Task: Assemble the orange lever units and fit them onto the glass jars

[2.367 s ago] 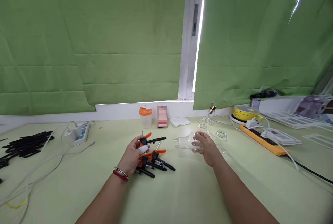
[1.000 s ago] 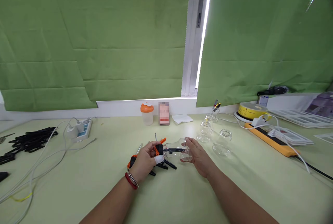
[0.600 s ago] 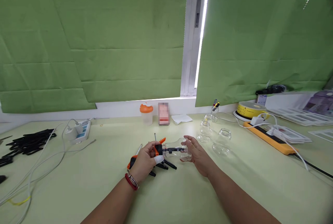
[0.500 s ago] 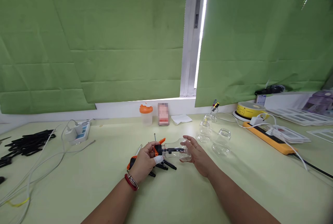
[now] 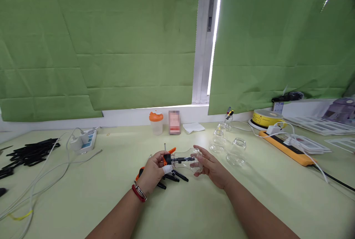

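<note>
A clear bottle lies sideways between my hands, its neck to the left. My left hand, a white wrap on the thumb, grips a black-and-orange cap at the bottle's neck. From the cap a black stem runs inside the bottle. My right hand has its fingers curved around the bottle's wide base. Below and behind the left hand lie several similar cap pieces with black stems and orange parts, partly hidden by that hand.
Several clear bottles stand to the right. Behind are an orange-lidded cup, a phone-like rectangle and white paper. Black strips, cables and a white power strip lie left; an orange power strip lies right.
The right hand's fingers have shifted slightly around the bottle's base. The left hand keeps hold of the cap, almost in the same place.
</note>
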The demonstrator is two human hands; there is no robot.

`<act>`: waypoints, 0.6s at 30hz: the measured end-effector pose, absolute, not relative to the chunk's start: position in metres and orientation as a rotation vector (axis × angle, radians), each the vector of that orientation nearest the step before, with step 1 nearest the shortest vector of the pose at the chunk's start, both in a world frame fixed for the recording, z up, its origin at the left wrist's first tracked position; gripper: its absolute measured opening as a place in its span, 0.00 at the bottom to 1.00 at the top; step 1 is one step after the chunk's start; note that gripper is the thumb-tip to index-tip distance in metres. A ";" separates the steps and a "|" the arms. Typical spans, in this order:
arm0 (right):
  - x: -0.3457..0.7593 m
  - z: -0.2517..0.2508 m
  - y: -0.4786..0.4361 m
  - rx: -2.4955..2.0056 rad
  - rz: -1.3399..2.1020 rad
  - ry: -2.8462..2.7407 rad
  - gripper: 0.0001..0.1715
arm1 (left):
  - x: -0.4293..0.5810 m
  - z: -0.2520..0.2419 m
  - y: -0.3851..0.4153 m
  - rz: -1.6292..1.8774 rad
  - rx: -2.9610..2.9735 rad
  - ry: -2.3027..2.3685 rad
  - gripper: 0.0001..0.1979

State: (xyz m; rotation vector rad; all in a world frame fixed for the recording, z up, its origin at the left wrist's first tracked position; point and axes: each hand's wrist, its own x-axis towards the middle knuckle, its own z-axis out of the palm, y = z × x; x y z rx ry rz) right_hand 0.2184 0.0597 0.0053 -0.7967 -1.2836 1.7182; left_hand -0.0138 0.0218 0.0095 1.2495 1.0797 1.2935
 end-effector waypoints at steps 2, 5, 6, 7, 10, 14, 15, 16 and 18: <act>0.218 0.006 0.060 -0.832 1.683 -1.317 0.35 | -0.014 0.011 0.022 1.294 1.250 1.072 0.24; 0.218 0.002 0.063 -0.880 1.632 -1.358 0.33 | -0.014 0.011 0.020 1.281 1.276 1.067 0.23; 0.218 0.001 0.064 -0.890 1.623 -1.366 0.33 | -0.014 0.011 0.019 1.275 1.285 1.068 0.23; 0.218 -0.001 0.065 -0.894 1.620 -1.371 0.33 | -0.014 0.011 0.019 1.270 1.292 1.068 0.22; 0.219 -0.005 0.068 -0.889 1.641 -1.366 0.34 | -0.013 0.009 0.019 1.263 1.296 1.067 0.22; 0.222 -0.001 0.067 -0.850 1.691 -1.362 0.35 | -0.014 0.008 0.020 1.263 1.288 1.079 0.22; 0.223 0.001 0.065 -0.824 1.715 -1.363 0.35 | -0.014 0.009 0.020 1.269 1.287 1.086 0.23; 0.225 0.004 0.064 -0.792 1.740 -1.364 0.36 | -0.015 0.009 0.020 1.277 1.287 1.090 0.23; 0.227 0.008 0.061 -0.738 1.772 -1.365 0.38 | -0.016 0.009 0.021 1.288 1.291 1.093 0.24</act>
